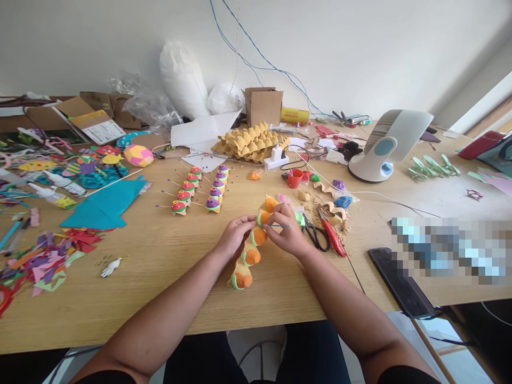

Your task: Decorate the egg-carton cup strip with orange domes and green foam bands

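Observation:
An egg-carton strip (241, 265) with orange clay caps and green clay bands is held above the table's middle. My left hand (235, 234) pinches its left edge near the upper end. In my right hand (286, 230) is a thin blue stick (282, 226), its tip at the green band of an upper orange bump. Behind my hands stand two finished-looking strips: a red and green one (186, 193) and a purple and orange one (216, 191), both with pins sticking out sideways.
Black scissors (319, 234) and a red cutter (333, 232) lie right of my right hand. Beyond are a red cup (295, 178), clay lumps, stacked egg cartons (250, 143) and a white fan (388, 146). A phone (400, 281) lies right; paper scraps (56, 256) are left.

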Tool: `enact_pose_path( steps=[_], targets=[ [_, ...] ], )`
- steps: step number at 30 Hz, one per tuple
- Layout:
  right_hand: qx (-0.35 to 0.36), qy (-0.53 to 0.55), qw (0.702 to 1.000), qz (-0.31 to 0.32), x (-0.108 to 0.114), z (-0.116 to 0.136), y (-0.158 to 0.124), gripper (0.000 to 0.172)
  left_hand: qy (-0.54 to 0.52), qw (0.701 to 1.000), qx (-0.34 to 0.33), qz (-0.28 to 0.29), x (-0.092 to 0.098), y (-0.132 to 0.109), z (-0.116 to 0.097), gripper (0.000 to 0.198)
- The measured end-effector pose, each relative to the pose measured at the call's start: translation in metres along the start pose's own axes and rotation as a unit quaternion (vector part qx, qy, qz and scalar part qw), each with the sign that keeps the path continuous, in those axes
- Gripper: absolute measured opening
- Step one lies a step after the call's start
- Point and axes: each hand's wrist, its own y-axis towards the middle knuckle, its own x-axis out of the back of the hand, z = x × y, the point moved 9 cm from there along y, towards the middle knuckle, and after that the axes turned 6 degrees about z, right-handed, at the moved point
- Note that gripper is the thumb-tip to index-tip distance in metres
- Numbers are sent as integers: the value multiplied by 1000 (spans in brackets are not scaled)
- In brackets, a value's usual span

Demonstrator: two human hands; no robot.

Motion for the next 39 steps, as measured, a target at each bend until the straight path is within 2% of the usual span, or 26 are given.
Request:
enact_pose_path(
  steps=[17, 39],
  targets=[
    [14, -7, 1000, -15, 1, 2, 0, 12, 7, 1000, 0, -14, 2, -2, 1, 32],
    [21, 13, 999, -36, 4, 4, 0, 13, 6, 1000, -7, 1, 3, 1, 2, 31]
  ],
)
